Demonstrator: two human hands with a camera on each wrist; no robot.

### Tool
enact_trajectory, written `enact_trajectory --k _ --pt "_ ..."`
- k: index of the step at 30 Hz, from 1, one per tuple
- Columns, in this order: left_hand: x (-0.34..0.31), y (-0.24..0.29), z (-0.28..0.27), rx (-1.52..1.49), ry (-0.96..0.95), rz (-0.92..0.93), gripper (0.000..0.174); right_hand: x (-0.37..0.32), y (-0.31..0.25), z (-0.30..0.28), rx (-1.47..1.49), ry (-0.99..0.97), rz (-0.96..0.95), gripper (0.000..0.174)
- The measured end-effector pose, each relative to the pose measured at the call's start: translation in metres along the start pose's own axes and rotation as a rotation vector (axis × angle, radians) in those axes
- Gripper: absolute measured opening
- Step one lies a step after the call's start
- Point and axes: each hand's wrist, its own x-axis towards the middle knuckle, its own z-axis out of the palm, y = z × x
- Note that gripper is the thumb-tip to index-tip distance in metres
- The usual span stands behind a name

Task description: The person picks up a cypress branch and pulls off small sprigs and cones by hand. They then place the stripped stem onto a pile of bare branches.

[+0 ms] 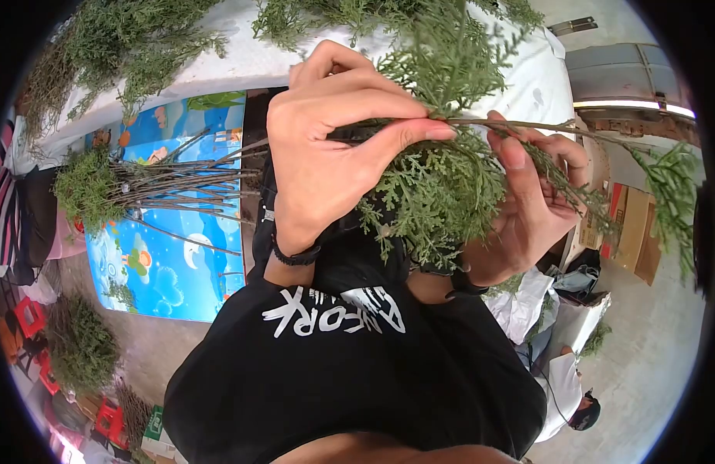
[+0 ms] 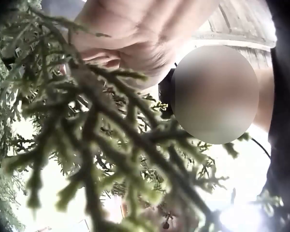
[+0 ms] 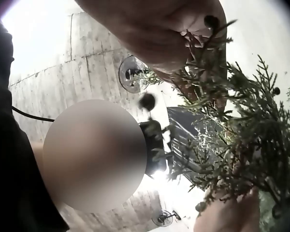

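Green, scaly-leaved conifer sprig [image 1: 443, 193], pinched on its thin stem by left hand [image 1: 334, 155] and right hand [image 1: 531, 205], may snap if bent.

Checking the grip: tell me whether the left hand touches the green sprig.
Touching. The head view shows the left hand with fingertips pressed on the green sprig at its stem.

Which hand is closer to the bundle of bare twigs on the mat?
Left. The left hand holds the cypress sprig toward the twig bundle; the right hand holds it farther away.
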Motion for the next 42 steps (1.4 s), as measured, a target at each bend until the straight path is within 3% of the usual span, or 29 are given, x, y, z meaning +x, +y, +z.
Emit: enact_trajectory --k 3,9,15,18,23,29,42 --pt "0.004 0.003 -0.003 0.174 0.004 0.136 0.022 0.005 0.001 -0.006 -0.043 -0.059 -0.02 0.03" --pt "0.004 0.001 -0.007 0.202 -0.014 0.164 0.023 0.006 0.003 -0.007 0.026 -0.083 0.075 0.03" --pt "0.002 -0.007 -0.004 0.102 0.003 0.139 0.024 0.006 0.01 -0.011 -0.025 -0.114 0.012 0.03" --pt "0.003 -0.008 -0.005 0.107 -0.014 0.125 0.023 0.008 0.008 -0.008 -0.016 -0.07 0.095 0.031" --pt "0.003 -0.009 -0.006 0.088 -0.049 0.107 0.022 0.013 0.0 -0.004 -0.109 -0.047 0.128 0.045" --pt "0.002 -0.008 -0.006 0.085 -0.054 0.1 0.02 0.013 -0.001 -0.003 -0.149 -0.094 0.073 0.049" --pt "0.001 -0.01 -0.009 0.123 -0.064 0.095 0.018 0.024 0.0 -0.001 -0.112 -0.115 0.21 0.048"
